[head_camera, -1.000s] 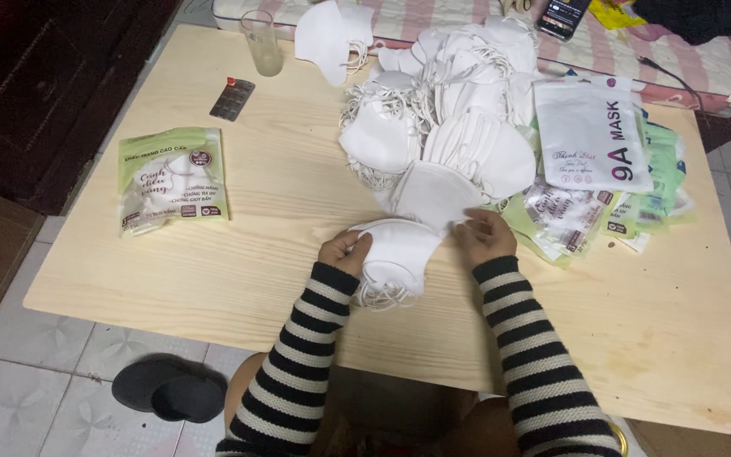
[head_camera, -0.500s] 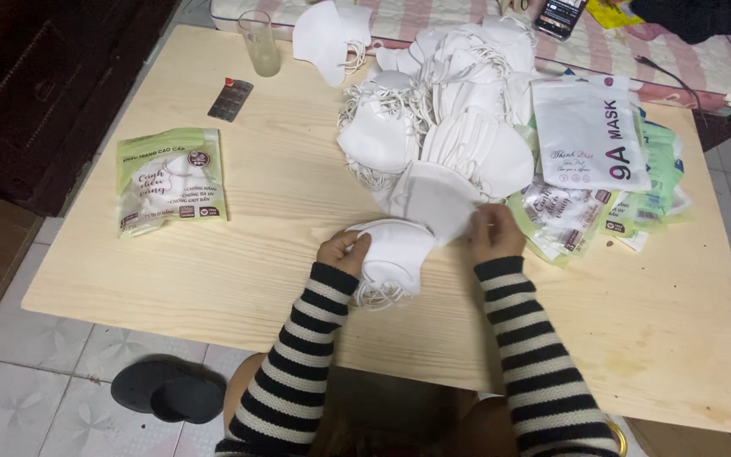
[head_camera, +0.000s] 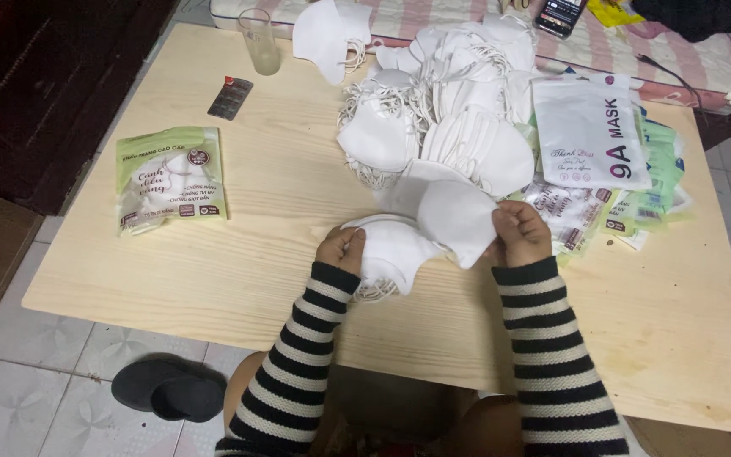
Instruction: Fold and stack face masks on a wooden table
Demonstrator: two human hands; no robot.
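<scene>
1. White face masks (head_camera: 416,233) sit in a small stack near the front edge of the tabletop (head_camera: 298,195), about mid-width; both my hands are on them.
2. My left hand (head_camera: 340,248) pinches the stack's left end, fingers closed on the masks.
3. My right hand (head_camera: 519,234) grips the right edge of the top mask, fingers curled tight on it, that edge lifted a bit off the wood.
4. Big loose pile of masks (head_camera: 442,110) with tangled ear loops lies toward the back edge, still unsorted by the look of it.
5. One filled green-and-white packet (head_camera: 171,179) lies near the left edge; looks like the only one finished.
6. Flat pouches (head_camera: 602,161) are heaped by the right edge, seemingly unfilled, so I judge most of the packing is left.
7. Drinking glass (head_camera: 261,41) and blister strip (head_camera: 230,97) sit near the back left corner, untouched.
</scene>
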